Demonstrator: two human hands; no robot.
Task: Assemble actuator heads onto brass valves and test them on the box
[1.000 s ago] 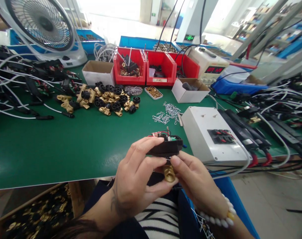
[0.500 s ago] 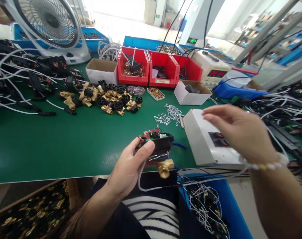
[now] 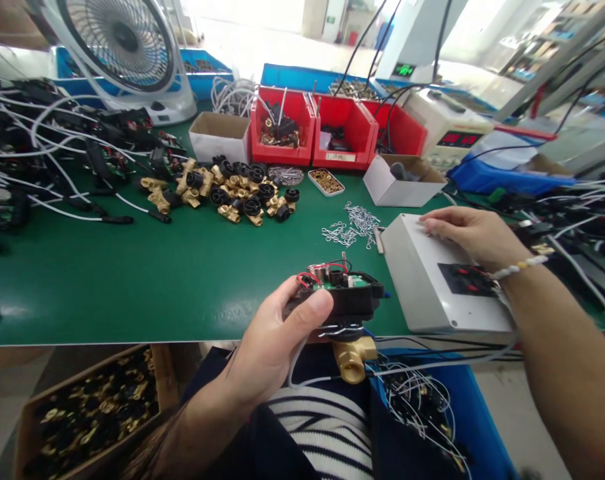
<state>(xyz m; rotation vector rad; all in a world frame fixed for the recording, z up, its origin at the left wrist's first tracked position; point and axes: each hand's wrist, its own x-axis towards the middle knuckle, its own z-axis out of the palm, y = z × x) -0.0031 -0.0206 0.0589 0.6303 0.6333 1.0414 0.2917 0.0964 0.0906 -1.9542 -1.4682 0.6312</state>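
My left hand (image 3: 282, 340) is closed around the side of a black plastic housing (image 3: 355, 300), thumb on top. Its open upper side shows a green circuit board with red and black wires. A brass valve body (image 3: 355, 357) hangs below the housing, and metal clips show between them. A light cable (image 3: 327, 379) runs down from it. My right hand (image 3: 470, 233) rests on the top of a grey box (image 3: 417, 287), fingers and thumb drawn together near its far left part. Whatever lies under the fingertips is hidden. A black terminal panel (image 3: 465, 279) is beside the wrist.
Silver spring clips (image 3: 357, 225) lie left of the box. Brass fittings (image 3: 232, 190) with black caps are heaped farther back. Red bins (image 3: 282, 150), a white carton (image 3: 405, 187) and a fan (image 3: 127, 47) stand behind. A blue crate (image 3: 482, 427) with wired units is below the table edge.
My right hand has come down from above the grey box onto its top. My left hand still holds the housing. The whole view has shifted a little.
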